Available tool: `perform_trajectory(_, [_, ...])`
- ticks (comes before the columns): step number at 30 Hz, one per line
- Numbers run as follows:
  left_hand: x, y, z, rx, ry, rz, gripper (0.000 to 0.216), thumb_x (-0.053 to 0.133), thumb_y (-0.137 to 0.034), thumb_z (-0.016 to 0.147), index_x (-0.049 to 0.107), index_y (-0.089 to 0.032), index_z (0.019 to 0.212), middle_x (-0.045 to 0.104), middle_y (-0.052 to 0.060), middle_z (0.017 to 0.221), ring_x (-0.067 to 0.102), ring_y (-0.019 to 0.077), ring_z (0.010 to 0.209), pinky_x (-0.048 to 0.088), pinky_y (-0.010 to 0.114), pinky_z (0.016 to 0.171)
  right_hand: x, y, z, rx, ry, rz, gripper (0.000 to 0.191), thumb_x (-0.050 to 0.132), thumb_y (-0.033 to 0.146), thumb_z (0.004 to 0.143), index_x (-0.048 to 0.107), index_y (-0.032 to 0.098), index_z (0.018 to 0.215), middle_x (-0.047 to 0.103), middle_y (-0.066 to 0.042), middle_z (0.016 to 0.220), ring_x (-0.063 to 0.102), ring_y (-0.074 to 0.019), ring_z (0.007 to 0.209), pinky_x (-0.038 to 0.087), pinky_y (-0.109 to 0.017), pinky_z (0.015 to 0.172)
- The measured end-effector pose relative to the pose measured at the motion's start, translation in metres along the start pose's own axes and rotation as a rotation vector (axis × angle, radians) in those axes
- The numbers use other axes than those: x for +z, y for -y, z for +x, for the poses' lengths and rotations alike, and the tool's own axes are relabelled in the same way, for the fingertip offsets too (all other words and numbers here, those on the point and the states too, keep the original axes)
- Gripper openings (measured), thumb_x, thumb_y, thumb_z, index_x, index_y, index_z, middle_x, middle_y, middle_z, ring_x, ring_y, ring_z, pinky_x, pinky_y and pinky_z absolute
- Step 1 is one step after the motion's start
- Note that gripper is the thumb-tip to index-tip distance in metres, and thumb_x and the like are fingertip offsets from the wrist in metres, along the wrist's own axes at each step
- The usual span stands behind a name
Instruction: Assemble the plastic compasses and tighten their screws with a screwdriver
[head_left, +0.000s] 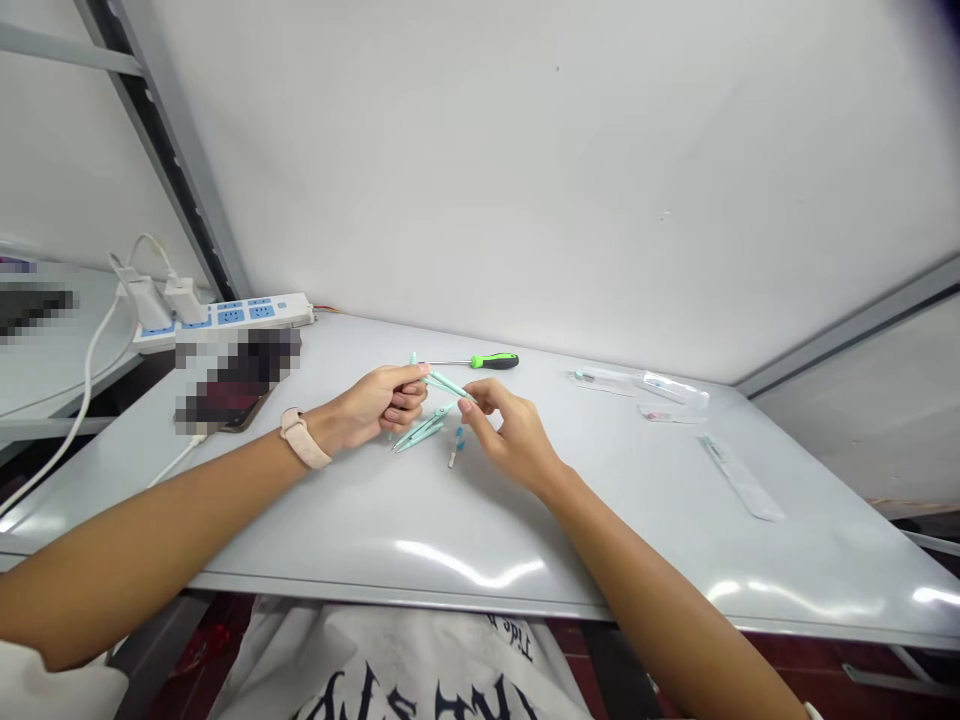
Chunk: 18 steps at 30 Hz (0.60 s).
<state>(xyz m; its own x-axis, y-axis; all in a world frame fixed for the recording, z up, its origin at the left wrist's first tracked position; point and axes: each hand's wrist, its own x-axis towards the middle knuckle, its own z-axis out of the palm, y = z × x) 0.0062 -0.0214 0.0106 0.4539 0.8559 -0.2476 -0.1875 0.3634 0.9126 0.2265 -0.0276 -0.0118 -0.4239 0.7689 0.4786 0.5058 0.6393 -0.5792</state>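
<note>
A mint-green drawing compass is held above the table between my two hands. My left hand, with a pale band at the wrist, is closed around its head end, thumb on top. Thumb and fingers of my right hand pinch one leg near its end. Below them, a second mint-green compass lies on the table with its legs nearly together. Beside it rests a small blue and white piece, too small to name. Just behind my hands lies a screwdriver with a green and black handle, its shaft pointing left.
On the right of the grey table are clear plastic packets and a separate clear sleeve with small parts inside. A power strip with plugged-in chargers and a blurred phone on a cable occupy the left. A white wall stands behind.
</note>
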Motion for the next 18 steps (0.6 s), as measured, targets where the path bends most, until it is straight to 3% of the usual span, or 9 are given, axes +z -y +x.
perform_trajectory(4, [0.0003, -0.0001, -0.0004, -0.009, 0.011, -0.004, 0.047, 0.046, -0.038, 0.102, 0.029, -0.02, 0.062, 0.019, -0.007, 0.061, 0.016, 0.0065, 0.048, 0.018, 0.019, 0.042, 0.0013, -0.0024, -0.0006, -0.029, -0.061, 0.003, 0.009, 0.053, 0.029, 0.101, 0.056, 0.024, 0.094, 0.071, -0.001, 0.075, 0.064, -0.0178, 0.067, 0.046, -0.031, 0.068])
perform_trajectory(18, [-0.0011, 0.0003, -0.0009, 0.002, 0.058, -0.011, 0.048, 0.051, -0.04, 0.1, 0.031, -0.02, 0.062, 0.018, -0.007, 0.06, 0.018, 0.0061, 0.046, 0.02, 0.018, 0.041, -0.0002, 0.0002, -0.0004, -0.004, 0.053, 0.032, 0.032, 0.033, 0.032, 0.108, 0.056, 0.023, 0.088, 0.069, 0.0, 0.072, 0.058, -0.0154, 0.06, 0.046, -0.032, 0.069])
